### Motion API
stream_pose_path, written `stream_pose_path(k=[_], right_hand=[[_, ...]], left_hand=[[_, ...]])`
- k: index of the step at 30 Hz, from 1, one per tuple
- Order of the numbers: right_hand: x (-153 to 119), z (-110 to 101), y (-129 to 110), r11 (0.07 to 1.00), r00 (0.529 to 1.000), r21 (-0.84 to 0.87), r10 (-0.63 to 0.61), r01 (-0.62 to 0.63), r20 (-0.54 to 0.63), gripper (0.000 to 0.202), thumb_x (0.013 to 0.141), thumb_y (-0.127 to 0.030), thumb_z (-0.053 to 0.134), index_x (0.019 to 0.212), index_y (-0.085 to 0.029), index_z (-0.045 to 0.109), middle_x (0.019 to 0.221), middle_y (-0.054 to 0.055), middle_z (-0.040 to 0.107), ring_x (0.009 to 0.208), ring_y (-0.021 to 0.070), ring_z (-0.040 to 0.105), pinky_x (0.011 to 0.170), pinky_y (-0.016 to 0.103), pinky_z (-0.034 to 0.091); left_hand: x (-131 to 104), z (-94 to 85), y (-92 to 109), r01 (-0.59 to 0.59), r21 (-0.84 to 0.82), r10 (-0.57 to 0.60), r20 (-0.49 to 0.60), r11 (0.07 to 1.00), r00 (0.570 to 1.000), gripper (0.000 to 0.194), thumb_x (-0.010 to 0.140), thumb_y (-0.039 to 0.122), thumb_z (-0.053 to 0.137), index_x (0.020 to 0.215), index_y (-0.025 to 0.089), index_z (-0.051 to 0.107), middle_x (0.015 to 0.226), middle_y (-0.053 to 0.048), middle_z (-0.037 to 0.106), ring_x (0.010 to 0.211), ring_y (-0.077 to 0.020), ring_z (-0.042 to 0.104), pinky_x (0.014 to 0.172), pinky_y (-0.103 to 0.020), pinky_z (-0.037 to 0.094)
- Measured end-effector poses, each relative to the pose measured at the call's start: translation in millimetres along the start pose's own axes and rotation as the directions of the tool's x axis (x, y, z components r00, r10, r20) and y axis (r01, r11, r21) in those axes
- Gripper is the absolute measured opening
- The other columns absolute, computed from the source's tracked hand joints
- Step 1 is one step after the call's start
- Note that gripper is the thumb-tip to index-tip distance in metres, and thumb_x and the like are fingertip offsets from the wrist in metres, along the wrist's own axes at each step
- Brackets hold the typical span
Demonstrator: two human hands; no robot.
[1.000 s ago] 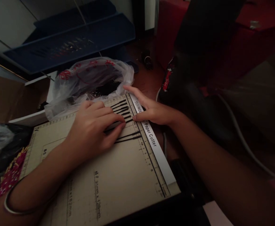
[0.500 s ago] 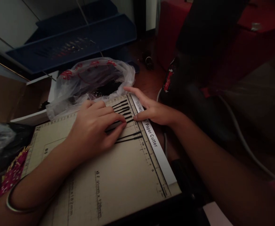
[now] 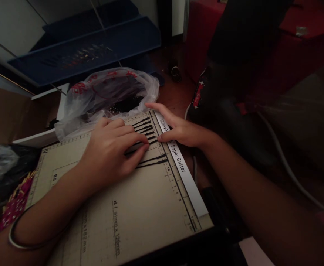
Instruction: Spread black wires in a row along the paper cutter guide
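Observation:
A paper cutter board (image 3: 148, 207) printed with ruler lines lies tilted before me. Across its far part run several thin black cords (image 3: 151, 160) with thicker ends, roughly side by side. My left hand (image 3: 113, 147) rests over them, thumb and index finger pinched on one black cord; a greyish piece shows beneath these fingers, its kind unclear. My right hand (image 3: 178, 129) is open at the lettered white edge strip (image 3: 182, 170), its fingers stretched forward and its thumb touching a cord's end. The rest of the cords under my left hand is hidden.
Behind the board sits a clear plastic bag (image 3: 95, 88) with dark contents, beside an open cardboard box (image 3: 6, 114). A blue tray (image 3: 95, 51) stands further back. A person's dark-clothed leg (image 3: 236, 40) and a cable (image 3: 284, 162) are at the right.
Both hands hold almost the same position on the board. The cords show no visible shift.

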State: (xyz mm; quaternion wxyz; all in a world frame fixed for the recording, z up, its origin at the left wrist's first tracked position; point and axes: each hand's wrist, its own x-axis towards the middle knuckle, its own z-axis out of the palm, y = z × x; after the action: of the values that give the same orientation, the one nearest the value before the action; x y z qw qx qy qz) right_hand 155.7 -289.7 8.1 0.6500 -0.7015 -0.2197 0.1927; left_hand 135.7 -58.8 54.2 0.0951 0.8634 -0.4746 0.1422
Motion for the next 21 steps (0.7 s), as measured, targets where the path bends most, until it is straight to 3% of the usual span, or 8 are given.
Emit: stream_pose_path(k=[5,11,16,21], right_hand=[[1.0,1.7,-0.2,0.999,1.0,0.036,0.028,-0.028,-0.01,0.107,0.069,-0.021,0.067,0.166,-0.018,0.022,0.164,0.012,0.038,0.159,0.0292,0.032,0.137,0.048,0.025],[1.0,2.4,1.7,0.995,0.999,0.095,0.035,-0.031,-0.042,0.105,0.068,-0.023,0.066,0.165,-0.023,0.025,0.165,0.007,0.04,0.156,0.0265,0.037,0.137,0.046,0.025],[-0.4,3.7,-1.9,0.992,0.996,0.098,0.078,-0.073,-0.043,0.106,0.067,-0.023,0.066,0.164,-0.023,0.024,0.164,0.008,0.042,0.143,0.0257,0.05,0.128,0.042,0.04],[0.0,4.0,-3.2,0.989,0.995,0.12,0.093,-0.088,-0.035,0.11,0.064,-0.024,0.066,0.165,-0.021,0.022,0.156,0.01,0.048,0.137,0.0273,0.051,0.131,0.047,0.033]], left_hand=[[-0.2,-0.3,-0.1,0.012,-0.005,-0.012,-0.006,1.0,1.0,0.014,0.098,0.026,0.063,0.089,0.021,0.074,0.07,-0.002,0.067,0.067,-0.0209,0.054,0.069,-0.041,0.029],[-0.7,-6.8,5.8,-0.009,-0.055,0.008,-0.023,0.998,1.0,0.014,0.099,0.027,0.062,0.093,0.022,0.073,0.072,-0.001,0.065,0.07,-0.021,0.053,0.071,-0.042,0.028],[-2.2,-5.9,9.8,-0.066,-0.217,0.071,0.018,0.974,0.997,0.014,0.101,0.025,0.06,0.094,0.025,0.073,0.072,0.002,0.066,0.071,-0.0193,0.048,0.074,-0.042,0.027],[-3.1,-2.6,6.9,-0.057,-0.21,0.072,0.063,0.976,0.995,0.013,0.1,0.026,0.063,0.094,0.024,0.075,0.071,0.001,0.067,0.074,-0.0195,0.049,0.076,-0.042,0.028]])
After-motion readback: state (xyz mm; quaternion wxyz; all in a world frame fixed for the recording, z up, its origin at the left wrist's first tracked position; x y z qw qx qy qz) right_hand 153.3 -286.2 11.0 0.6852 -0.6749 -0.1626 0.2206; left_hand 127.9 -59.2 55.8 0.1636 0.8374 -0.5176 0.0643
